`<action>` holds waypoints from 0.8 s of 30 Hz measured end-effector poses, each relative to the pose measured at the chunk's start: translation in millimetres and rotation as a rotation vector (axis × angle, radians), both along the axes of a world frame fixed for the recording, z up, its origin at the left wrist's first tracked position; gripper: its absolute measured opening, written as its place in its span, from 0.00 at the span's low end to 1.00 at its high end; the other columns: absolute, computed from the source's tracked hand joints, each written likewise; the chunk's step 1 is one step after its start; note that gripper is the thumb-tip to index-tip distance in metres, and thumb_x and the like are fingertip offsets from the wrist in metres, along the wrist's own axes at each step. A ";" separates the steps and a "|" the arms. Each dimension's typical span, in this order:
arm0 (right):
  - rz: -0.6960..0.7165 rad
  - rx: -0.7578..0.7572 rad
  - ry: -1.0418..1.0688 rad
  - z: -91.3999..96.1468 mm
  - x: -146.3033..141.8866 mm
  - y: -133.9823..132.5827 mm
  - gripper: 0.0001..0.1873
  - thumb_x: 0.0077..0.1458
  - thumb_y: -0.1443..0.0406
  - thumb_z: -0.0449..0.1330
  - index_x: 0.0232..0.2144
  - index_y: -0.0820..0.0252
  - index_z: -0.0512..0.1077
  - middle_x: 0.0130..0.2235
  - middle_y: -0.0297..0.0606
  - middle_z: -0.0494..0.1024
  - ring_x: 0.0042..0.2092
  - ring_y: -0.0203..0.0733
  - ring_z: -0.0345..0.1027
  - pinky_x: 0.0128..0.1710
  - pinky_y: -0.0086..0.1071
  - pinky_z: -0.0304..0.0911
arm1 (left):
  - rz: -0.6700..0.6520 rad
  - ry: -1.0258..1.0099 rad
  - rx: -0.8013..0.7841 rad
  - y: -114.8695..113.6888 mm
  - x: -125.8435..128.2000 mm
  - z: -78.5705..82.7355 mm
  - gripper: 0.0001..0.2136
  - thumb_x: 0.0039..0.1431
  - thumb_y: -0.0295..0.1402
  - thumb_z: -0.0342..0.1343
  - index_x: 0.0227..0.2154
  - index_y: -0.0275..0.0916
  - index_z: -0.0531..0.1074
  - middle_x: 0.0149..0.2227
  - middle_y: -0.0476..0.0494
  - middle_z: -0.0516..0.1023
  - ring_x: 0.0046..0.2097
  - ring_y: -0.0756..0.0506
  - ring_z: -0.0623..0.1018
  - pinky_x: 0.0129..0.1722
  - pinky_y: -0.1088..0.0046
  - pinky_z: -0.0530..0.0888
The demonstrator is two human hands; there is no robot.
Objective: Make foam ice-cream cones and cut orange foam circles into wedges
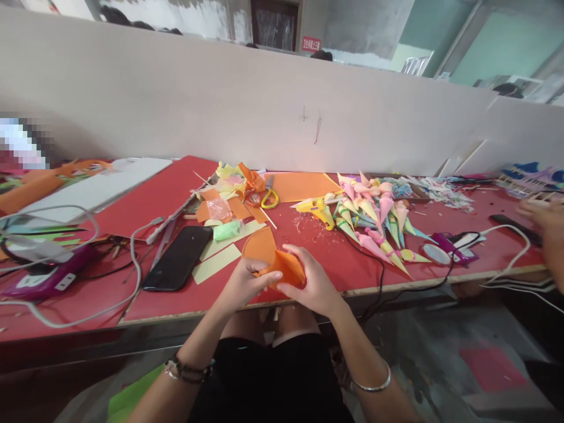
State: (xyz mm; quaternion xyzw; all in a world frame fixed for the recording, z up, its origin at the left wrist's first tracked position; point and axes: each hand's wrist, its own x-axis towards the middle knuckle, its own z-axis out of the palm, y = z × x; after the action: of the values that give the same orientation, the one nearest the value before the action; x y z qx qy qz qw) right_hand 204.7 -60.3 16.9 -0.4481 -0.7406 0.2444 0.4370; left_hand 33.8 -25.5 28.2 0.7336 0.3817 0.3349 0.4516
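Between my two hands, over the front edge of the red table (pixel 317 258), is a curled orange sheet (pixel 261 245) that looks like paper or thin foam. My left hand (pixel 247 283) pinches its left side, thumb on top. Around the curled right side, my right hand (pixel 315 281) has its fingers and thumb closed. One end of the sheet stands up, while the other bends into an open fold. Beyond my hands lie a yellow glue gun (pixel 318 210) and yellow-handled scissors (pixel 270 197). Right of the glue gun is a pile of pastel cones (pixel 374 205).
A black phone (pixel 178 258) lies left of my hands, beside pale yellow strips (pixel 215 262). Purple power strips (pixel 53 273) with white cables (pixel 136 264) sit at both sides. A white partition (pixel 198 100) stands behind. Another person's hand (pixel 546 217) is at the right.
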 end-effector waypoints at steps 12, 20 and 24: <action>-0.364 -0.297 0.126 -47.6 17.6 41.4 0.11 0.49 0.60 0.52 0.27 0.62 0.68 0.25 0.36 0.73 0.29 0.40 0.68 0.28 0.28 0.61 | 0.249 0.692 0.182 22.6 -18.1 -26.6 0.19 0.53 0.38 0.44 0.10 0.38 0.54 0.12 0.53 0.55 0.17 0.53 0.59 0.20 0.76 0.52; -0.430 -0.275 0.116 -49.7 15.2 45.9 0.16 0.50 0.64 0.50 0.42 0.63 0.65 0.18 0.27 0.64 0.20 0.36 0.59 0.21 0.26 0.52 | 0.249 1.145 0.560 14.7 -1.9 -26.9 0.15 0.54 0.26 0.48 0.45 0.38 0.67 0.45 0.38 0.71 0.45 0.43 0.72 0.37 0.70 0.68; -0.483 -0.238 0.057 -54.4 14.9 40.5 0.18 0.51 0.65 0.49 0.44 0.65 0.63 0.23 0.34 0.71 0.26 0.40 0.66 0.26 0.28 0.57 | 0.016 1.164 0.569 10.7 8.3 -32.3 0.16 0.57 0.22 0.43 0.47 0.39 0.67 0.44 0.40 0.71 0.43 0.45 0.73 0.36 0.71 0.70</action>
State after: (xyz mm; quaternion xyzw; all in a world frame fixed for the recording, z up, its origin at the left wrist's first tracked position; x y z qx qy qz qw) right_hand 219.7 -19.8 -37.5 -0.6529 -0.5657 0.2310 0.4477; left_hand 42.1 -14.8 -4.1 0.8834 0.4659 -0.0263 -0.0437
